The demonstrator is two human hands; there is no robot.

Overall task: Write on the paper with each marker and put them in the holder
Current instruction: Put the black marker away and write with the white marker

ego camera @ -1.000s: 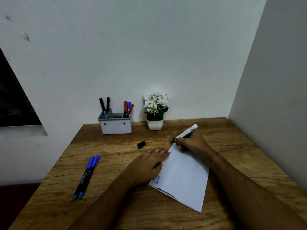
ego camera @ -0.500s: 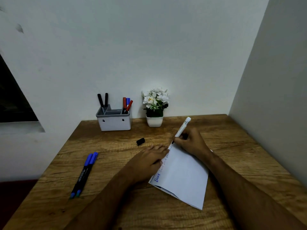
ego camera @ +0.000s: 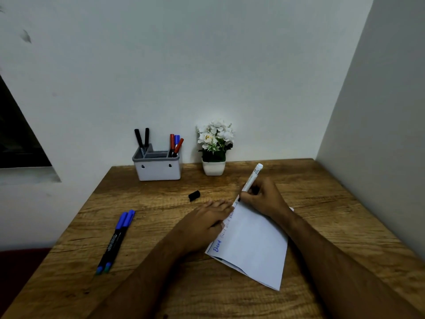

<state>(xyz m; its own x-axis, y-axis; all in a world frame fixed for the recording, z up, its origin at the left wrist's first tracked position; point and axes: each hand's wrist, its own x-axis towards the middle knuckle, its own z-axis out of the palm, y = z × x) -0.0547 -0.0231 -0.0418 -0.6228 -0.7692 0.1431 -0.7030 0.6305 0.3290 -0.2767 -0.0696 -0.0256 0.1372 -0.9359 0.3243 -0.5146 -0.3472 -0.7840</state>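
Observation:
A white sheet of paper (ego camera: 253, 245) lies tilted on the wooden table (ego camera: 333, 203), with blue words along its left edge. My right hand (ego camera: 262, 199) grips a white marker (ego camera: 253, 176), tip down at the paper's top corner. My left hand (ego camera: 204, 222) rests flat on the paper's left edge. The marker's black cap (ego camera: 194, 195) lies loose on the table beyond my left hand. Two blue-capped markers (ego camera: 116, 240) lie side by side at the left. The grey holder (ego camera: 158, 168) stands against the wall with black, red and blue markers in it.
A small white pot of white flowers (ego camera: 215, 148) stands right of the holder against the back wall. A wall closes off the table's right side. The table's left edge drops away beside the two blue markers.
The marker in my right hand has swung from lying low to standing steeper, and its tip has come down to the paper's top corner. My left hand stays on the paper.

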